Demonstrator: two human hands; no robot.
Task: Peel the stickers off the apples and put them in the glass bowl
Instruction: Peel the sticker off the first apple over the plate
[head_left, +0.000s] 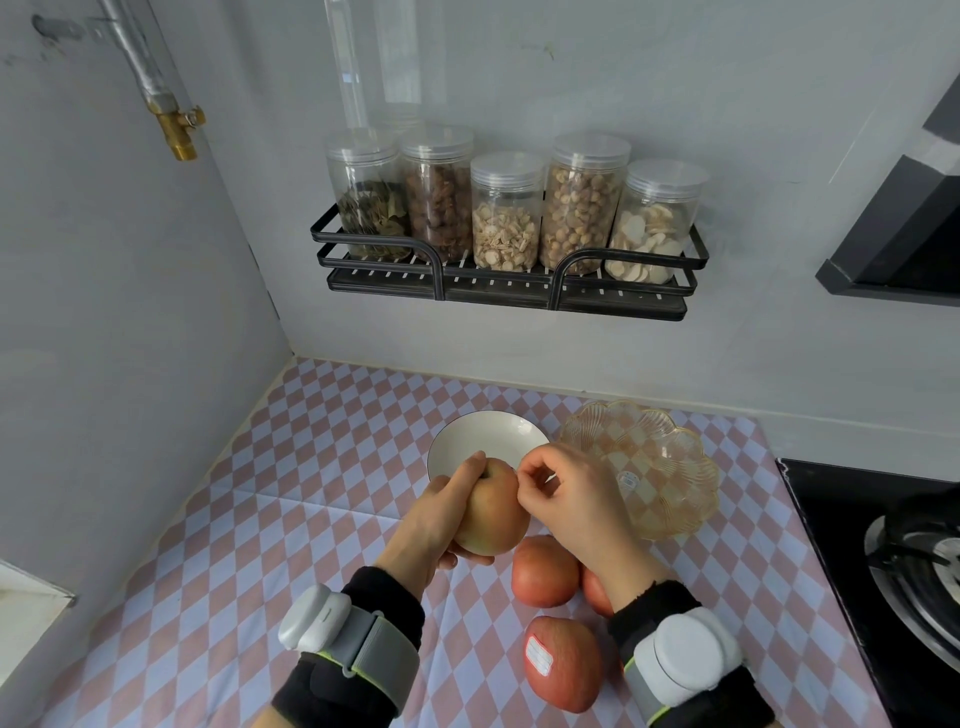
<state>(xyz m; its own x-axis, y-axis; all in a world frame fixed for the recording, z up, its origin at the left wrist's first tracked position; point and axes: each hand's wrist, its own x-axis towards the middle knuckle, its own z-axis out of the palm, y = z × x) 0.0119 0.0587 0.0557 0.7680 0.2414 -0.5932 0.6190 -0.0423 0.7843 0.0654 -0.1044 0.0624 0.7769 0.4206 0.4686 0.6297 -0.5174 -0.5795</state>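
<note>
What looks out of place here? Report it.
Nothing looks wrong. The jars stand upright on the rack, nothing is spilled, and the apples on the cloth look undamaged. A small white label shows in the glass bowl.

Table (311, 467): cloth in a diamond check of dusty pink and pale lavender-white.
Held apple (493, 519): golden yellow with an orange-pink blush.
Red apples (543, 571): pinkish red, faintly streaked.
Nearest apple (571, 680): deeper red.
Sticker (538, 656): white with a thin red border and lines.
Dish (483, 431): white with a thin dark rim.
Glass bowl (670, 457): clear with an amber tint, in a ribbed shell pattern.
Wrist straps (374, 642): grey edged in neon yellow-green, with white pods, over black cuffs.
Rack (509, 299): black.
Jars (506, 208): clear; contents from left to right are dark green, brown, beige, tan and off-white.
Valve (179, 130): brass yellow.
Wall (675, 78): pale grey.
Stove (857, 519): black, with a silver burner.
</note>
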